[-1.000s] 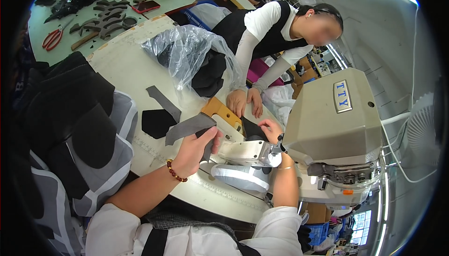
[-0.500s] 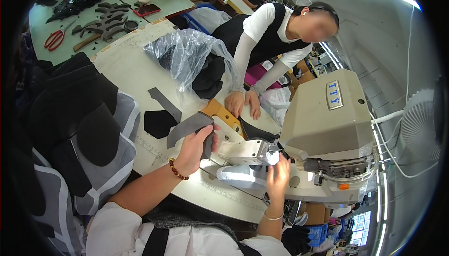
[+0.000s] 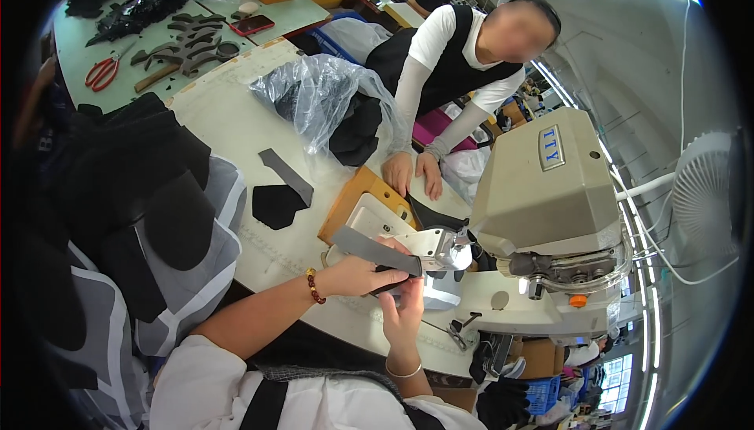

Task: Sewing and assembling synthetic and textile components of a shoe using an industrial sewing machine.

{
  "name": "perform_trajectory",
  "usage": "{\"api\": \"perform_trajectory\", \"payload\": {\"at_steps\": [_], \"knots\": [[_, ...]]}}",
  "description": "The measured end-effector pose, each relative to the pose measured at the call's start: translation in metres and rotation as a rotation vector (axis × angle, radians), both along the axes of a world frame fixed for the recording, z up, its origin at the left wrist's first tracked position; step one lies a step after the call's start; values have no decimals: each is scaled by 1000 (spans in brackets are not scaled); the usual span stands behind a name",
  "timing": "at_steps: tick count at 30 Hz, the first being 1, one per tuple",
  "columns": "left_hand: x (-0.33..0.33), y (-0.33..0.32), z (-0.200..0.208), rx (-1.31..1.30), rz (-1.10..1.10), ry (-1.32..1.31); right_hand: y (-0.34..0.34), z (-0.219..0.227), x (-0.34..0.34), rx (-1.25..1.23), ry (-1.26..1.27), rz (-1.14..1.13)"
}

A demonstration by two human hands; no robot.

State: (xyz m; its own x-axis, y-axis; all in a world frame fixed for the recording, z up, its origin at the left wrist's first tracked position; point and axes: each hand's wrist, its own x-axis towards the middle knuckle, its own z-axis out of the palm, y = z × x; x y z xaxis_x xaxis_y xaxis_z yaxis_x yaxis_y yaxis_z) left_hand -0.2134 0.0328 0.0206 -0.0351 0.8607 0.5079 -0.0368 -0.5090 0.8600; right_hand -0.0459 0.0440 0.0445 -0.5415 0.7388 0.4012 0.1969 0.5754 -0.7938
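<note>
My left hand, with a beaded bracelet at its wrist, is closed on a grey cut piece of material, a long strip with a darker part beneath. At the strip's right end my right hand grips its edge, with the fingertips partly hidden. Both hands are just in front of the metal arm end of a beige industrial sewing machine. A black piece and a grey strip lie overlapping on the white worktable, farther left.
Stacked black and grey pieces fill the left side. A clear plastic bag of black pieces stands behind. Across the table, a person's hands rest by a black piece. Red-handled pliers lie on a green table.
My right hand has left the machine's needle area and moved left to the grey piece. My left hand has shifted right and turned the piece, so both hands now meet on it.
</note>
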Motion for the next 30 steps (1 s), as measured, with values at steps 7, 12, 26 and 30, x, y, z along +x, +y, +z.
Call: {"api": "perform_trajectory", "payload": {"at_steps": [7, 12, 26, 30], "knots": [[2, -7, 7, -167, -221, -72, -4, -1, -7, -173, 177, -54], [-10, -4, 11, -41, -145, -365, -5, -9, -1, -145, 104, -194], [-9, -5, 18, 58, 87, -139, 6, 8, 21, 13, -118, -192], [-7, -11, 24, -194, 76, -308, -5, 5, 12, 184, -179, -199]]}}
